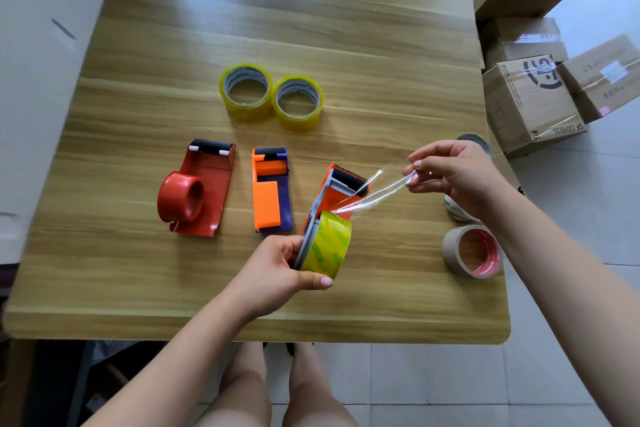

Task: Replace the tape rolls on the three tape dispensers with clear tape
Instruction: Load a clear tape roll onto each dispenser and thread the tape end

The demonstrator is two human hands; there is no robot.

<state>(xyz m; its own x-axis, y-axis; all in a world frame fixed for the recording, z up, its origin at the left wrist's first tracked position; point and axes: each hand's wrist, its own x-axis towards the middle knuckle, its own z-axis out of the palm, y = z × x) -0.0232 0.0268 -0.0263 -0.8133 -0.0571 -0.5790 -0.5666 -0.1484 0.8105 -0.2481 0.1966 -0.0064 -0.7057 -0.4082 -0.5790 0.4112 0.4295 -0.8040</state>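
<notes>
My left hand (277, 270) grips a clear, yellowish tape roll (327, 248) mounted on an orange-and-grey dispenser (341, 185), tilted above the table. My right hand (453, 177) pinches the free end of the tape strip (372, 192), pulled out to the right past the dispenser's cutter. A red dispenser (197, 192) with an empty hub and an orange-and-purple dispenser (270, 191) lie flat on the table. Two more clear rolls (246, 91) (298, 102) lie side by side behind them.
A brown tape roll (472, 251) lies near the table's right edge, with a whitish roll (455, 210) and another roll (474, 142) partly hidden behind my right arm. Cardboard boxes (533, 100) are stacked on the floor to the right. The wooden table (242, 10) meets a wall on the left.
</notes>
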